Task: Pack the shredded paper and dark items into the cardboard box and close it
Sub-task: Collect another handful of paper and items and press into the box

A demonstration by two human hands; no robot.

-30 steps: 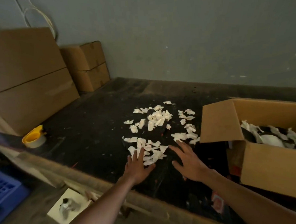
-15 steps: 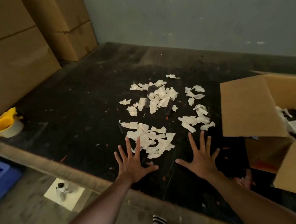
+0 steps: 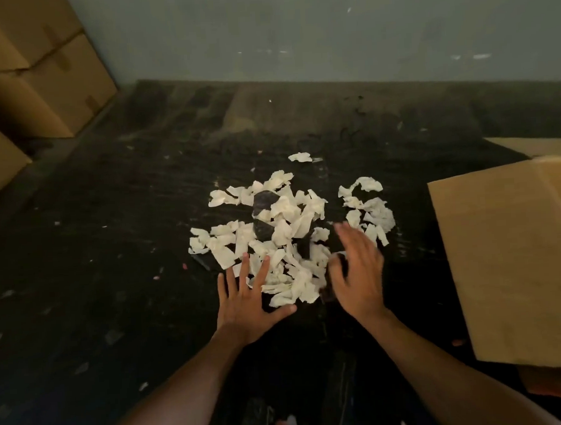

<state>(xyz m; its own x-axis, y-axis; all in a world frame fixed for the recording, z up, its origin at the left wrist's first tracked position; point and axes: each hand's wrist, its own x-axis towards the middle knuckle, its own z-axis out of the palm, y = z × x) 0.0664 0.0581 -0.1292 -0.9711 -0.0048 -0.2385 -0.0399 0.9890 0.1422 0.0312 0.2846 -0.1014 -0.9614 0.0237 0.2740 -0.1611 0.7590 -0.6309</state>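
A heap of white shredded paper (image 3: 289, 218) lies on the dark worktop (image 3: 112, 253), with dark items (image 3: 265, 200) partly buried among the scraps. My left hand (image 3: 248, 298) lies flat with spread fingers on the near left edge of the heap. On the heap's right side my right hand (image 3: 357, 270) stands on edge, fingers straight, touching the scraps; it looks blurred. The open cardboard box (image 3: 515, 258) stands at the right, its big flap facing me and hiding the inside.
Stacked closed cardboard boxes (image 3: 38, 78) fill the back left corner against the grey wall. Small paper bits and red specks dot the worktop. The worktop's front edge runs just below my forearms.
Both hands moved forward from the bare worktop onto the heap. The right hand turned on edge and the scraps are bunched closer together. The view dropped lower and shifted right.
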